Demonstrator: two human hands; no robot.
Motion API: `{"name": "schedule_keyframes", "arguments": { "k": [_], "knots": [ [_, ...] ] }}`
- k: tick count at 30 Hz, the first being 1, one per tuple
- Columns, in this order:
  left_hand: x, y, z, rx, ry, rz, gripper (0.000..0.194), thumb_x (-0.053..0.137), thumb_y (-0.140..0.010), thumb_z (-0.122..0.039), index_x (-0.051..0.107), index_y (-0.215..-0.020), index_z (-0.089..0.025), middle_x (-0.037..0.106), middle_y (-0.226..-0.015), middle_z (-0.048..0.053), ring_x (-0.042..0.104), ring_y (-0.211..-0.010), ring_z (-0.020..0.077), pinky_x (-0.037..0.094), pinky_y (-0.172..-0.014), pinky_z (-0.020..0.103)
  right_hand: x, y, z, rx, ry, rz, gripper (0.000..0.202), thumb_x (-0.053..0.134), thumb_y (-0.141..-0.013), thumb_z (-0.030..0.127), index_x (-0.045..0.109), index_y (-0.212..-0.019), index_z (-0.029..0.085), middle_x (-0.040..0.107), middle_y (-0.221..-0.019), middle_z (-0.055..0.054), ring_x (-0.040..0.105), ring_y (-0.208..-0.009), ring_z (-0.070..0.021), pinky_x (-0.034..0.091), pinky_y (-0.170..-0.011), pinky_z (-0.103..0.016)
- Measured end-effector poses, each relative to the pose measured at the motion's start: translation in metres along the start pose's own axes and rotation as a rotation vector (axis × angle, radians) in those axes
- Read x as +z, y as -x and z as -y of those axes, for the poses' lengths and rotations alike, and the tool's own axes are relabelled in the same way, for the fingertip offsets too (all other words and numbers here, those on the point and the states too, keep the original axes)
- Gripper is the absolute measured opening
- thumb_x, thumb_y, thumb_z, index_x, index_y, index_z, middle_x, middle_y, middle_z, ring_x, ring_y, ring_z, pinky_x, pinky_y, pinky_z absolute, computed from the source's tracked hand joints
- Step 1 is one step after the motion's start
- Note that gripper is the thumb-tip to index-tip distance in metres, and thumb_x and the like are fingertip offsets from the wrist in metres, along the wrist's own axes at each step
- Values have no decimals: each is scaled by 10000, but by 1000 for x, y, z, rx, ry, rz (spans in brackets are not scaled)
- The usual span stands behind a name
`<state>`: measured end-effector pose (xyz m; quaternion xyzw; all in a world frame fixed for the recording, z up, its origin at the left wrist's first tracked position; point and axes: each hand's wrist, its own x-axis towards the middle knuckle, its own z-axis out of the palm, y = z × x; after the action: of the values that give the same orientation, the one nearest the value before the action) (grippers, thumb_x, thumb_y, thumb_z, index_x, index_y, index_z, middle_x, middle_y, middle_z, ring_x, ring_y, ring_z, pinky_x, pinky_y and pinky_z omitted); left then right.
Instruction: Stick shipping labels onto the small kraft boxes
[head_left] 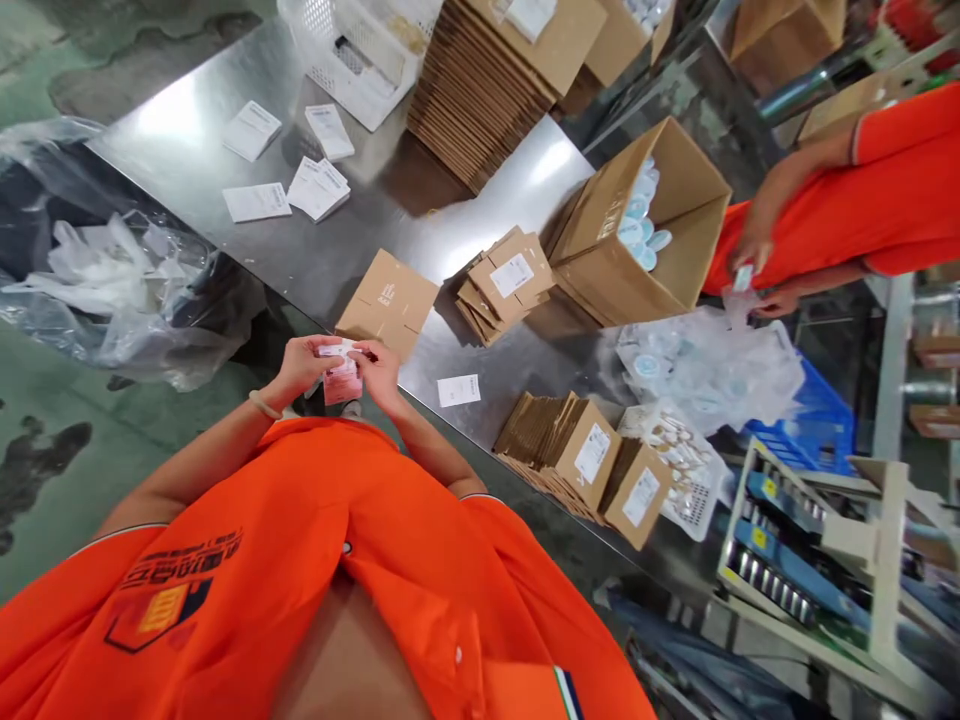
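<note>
Close to my waist, a small pink-and-white slip of paper (343, 385) hangs between my hands. My left hand (301, 365) pinches its left side, and a bracelet circles that wrist. On the opposite side, my right hand (381, 372) has its thumb and fingertips closed on the same paper. Just beyond my fingers lies a flat brown carton (388, 300) with white print, at the table's near edge. To its right is a small pile of folded cartons (504, 282) with a white label on top. A single white slip (458, 390) rests nearer the edge.
Stacks of white slips (319, 188) lie on the metal table (202, 165). Tall flattened cartons (480, 95), an open box (589, 255) of bluish-white items and labelled cartons (577, 445) stand around. A plastic-lined bin (120, 290) is at left. A co-worker (885, 190) stands opposite.
</note>
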<state>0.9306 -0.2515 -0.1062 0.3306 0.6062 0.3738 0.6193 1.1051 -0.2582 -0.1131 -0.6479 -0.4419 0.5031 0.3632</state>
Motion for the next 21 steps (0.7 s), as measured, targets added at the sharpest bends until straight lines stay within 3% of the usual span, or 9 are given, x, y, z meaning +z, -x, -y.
{"name": "schedule_keyframes", "arguments": {
  "k": [4, 7, 11, 16, 19, 21],
  "knots": [
    [8, -1, -7, -45, -58, 26, 604, 1035, -423, -369, 896, -961, -133, 854, -875, 79, 729, -774, 233, 601, -786, 363, -7, 11, -10, -162, 85, -76, 176, 757, -920, 203, 774, -754, 261, 830, -934, -41, 786, -1008, -247, 640, -1034, -397],
    [8, -1, -11, -191, -89, 188, 575, 1087, -398, -377, 875, -872, -131, 854, -858, 93, 756, -798, 256, 622, -764, 359, -26, -1, -10, -223, 86, -158, 178, 775, -908, 184, 743, -746, 251, 854, -1111, -66, 787, -1193, -259, 632, -1082, -393],
    [4, -3, -10, -466, -133, 451, 606, 1148, -384, -391, 871, -846, -114, 860, -863, 154, 787, -793, 291, 638, -716, 387, -68, -67, 4, -183, 117, -291, 197, 778, -893, 161, 661, -750, 229, 831, -1141, -74, 738, -1201, -246, 577, -1165, -404],
    [15, -11, -2, -464, -125, 462, 444, 1088, -586, -346, 855, -889, -118, 868, -893, 138, 797, -859, 274, 663, -825, 429, -97, -153, 19, -76, 242, -323, 187, 738, -891, 131, 635, -761, 217, 785, -1107, -59, 693, -1153, -234, 526, -1235, -433],
    [20, -13, 8, -443, -164, 456, 356, 1046, -700, -363, 836, -859, -123, 864, -879, 148, 799, -876, 281, 671, -859, 451, -96, -170, 18, -15, 400, -307, 95, 751, -916, 165, 703, -842, 199, 784, -1275, -101, 662, -1293, -280, 514, -1273, -509],
    [16, -11, 16, -434, -214, 452, 386, 1021, -759, -443, 828, -844, -120, 863, -880, 163, 806, -890, 288, 672, -857, 438, -93, -169, 17, 30, 516, -302, 71, 780, -931, 190, 779, -1003, 190, 727, -1515, -146, 613, -1447, -330, 495, -1303, -585]
  ]
}}
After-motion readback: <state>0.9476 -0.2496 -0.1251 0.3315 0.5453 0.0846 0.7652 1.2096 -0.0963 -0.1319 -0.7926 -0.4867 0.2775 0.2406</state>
